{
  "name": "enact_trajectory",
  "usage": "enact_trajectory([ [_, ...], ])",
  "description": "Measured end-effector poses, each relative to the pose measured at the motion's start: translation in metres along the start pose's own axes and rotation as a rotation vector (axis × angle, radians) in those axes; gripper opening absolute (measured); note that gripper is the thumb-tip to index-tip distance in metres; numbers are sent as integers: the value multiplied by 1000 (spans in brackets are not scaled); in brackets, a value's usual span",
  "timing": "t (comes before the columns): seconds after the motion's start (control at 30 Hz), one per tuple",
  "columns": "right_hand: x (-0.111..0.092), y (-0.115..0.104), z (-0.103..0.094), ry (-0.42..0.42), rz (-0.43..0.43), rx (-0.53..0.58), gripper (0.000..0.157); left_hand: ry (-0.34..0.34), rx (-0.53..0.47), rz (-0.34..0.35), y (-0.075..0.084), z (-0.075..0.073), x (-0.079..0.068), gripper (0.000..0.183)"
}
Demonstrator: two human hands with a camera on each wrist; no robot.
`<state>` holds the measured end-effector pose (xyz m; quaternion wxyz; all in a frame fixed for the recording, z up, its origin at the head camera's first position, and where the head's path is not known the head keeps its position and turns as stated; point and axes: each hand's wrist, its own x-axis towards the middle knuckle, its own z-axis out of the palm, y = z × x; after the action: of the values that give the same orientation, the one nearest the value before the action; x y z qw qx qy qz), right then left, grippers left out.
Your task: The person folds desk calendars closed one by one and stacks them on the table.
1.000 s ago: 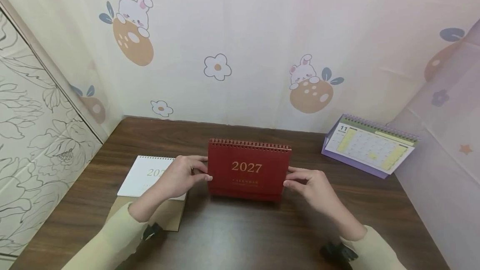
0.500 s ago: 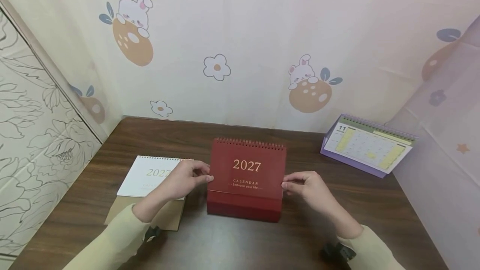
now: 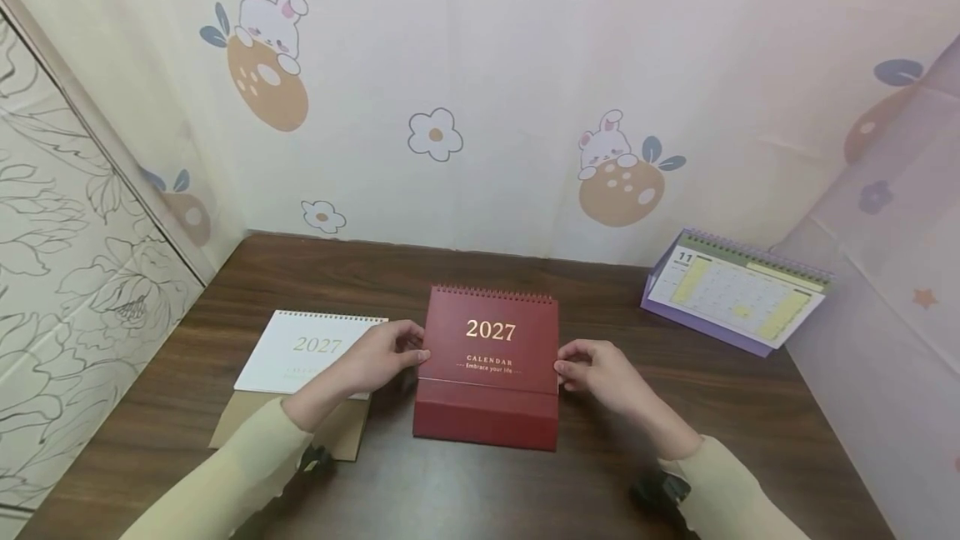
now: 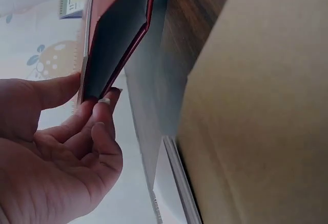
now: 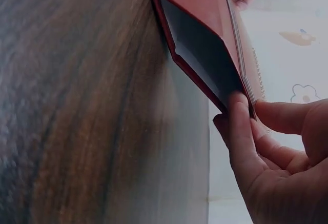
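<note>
A red desk calendar (image 3: 491, 348) with gold "2027" lettering and a spiral along its top leans back at the middle of the table. At its left edge, my left hand (image 3: 386, 354) pinches it between thumb and fingers. My right hand (image 3: 600, 373) grips the opposite edge the same way. Both wrist views look into the hollow between the front and the folded stand; in the right wrist view, one finger (image 5: 238, 106) reaches inside that hollow. Behind my left wrist lies a white 2027 calendar (image 3: 288, 348) with a brown cardboard base (image 3: 341, 432).
A purple desk calendar (image 3: 738, 290) with a yellow-marked month page stands at the back right of the brown wooden table (image 3: 480, 490). A curtain (image 3: 510, 40) printed with rabbits hangs along the back, and a flower-patterned panel (image 3: 75, 273) borders the left side.
The red calendar has come down and toward me, tilting back so its lower front band shows. Both hands have followed it, still holding its side edges.
</note>
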<state>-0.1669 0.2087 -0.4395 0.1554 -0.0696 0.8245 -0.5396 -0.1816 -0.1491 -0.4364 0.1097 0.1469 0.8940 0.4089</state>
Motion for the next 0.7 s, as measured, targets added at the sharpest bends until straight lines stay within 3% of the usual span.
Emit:
enact_trajectory([
  [0.33,3,2,1,-63,22,-32,29,-57,-1,-45,-4,5,3,38],
  [0.6,0,3,3,-60,34,-141,37,-81,85,-39,-5,9,5,35],
  [0.7,1,5,2,-31,10,-228,35,-78,120,-42,-5,10,6,35],
])
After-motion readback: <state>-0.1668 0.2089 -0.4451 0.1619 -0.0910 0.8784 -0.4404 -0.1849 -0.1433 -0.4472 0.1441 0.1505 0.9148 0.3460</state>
